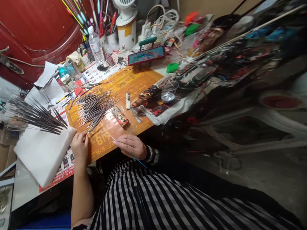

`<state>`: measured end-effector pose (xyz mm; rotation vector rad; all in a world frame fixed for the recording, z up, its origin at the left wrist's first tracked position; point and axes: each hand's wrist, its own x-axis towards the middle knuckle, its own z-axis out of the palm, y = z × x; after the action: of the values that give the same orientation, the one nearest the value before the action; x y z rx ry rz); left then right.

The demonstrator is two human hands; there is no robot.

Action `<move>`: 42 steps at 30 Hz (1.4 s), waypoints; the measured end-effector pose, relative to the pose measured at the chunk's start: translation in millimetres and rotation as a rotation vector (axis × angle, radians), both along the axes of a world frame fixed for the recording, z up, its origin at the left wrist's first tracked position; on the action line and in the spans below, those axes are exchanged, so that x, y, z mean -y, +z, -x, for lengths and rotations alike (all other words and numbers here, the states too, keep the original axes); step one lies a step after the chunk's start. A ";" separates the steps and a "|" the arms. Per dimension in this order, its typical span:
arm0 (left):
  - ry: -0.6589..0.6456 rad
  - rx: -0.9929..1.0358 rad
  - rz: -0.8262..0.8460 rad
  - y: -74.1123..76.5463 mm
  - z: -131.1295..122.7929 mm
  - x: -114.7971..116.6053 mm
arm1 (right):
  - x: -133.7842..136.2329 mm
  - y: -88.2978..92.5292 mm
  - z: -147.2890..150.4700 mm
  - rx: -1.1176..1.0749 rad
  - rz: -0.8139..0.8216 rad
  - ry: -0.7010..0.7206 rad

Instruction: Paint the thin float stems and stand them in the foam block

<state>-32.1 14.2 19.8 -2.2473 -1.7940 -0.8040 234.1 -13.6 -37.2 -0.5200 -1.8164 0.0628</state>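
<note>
Centre-left of the frame: slender dark rods, thin-pointed, heaped on a glossy orange sheet. Lower centre: of my 2 hands, the right hand — fingers extended leftward — pinches a thin blue stick, pale-tipped. My left hand, forearm rising from the bottom edge, curls beside white foam; whether it grasps anything, I cannot tell.

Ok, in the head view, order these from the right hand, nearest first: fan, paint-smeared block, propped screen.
1. Paint-smeared block: just beyond the right hand.
2. Propped screen: farther back.
3. Fan: behind the screen, leftward.
</note>
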 end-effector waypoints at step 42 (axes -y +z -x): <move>-0.258 0.007 -0.146 -15.6 -12.1 -3.4 | -42.2 -13.5 -62.1 -0.017 0.093 -0.368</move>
<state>-20.0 17.6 4.2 -2.4086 -1.4133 -0.9545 296.1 28.6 -50.7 -0.9088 -1.6804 -0.1000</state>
